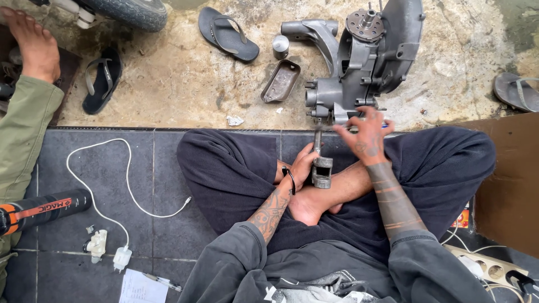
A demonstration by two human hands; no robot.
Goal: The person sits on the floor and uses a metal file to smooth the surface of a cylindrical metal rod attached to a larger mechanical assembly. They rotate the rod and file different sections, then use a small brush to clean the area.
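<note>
Both hands work at the picture's centre, above a seated person's crossed legs in dark trousers. Left hand (302, 167) is closed around a small grey metal part (321, 170) with a rod rising toward twelve o'clock. Right hand (368, 133), fingers spread and bent, touches the lower edge of a large grey engine casing (365, 62) lying on the concrete floor (179, 84) at twelve o'clock. At eleven o'clock, near the casing, lie a metal cover (281, 81) and a black sandal (227, 33).
</note>
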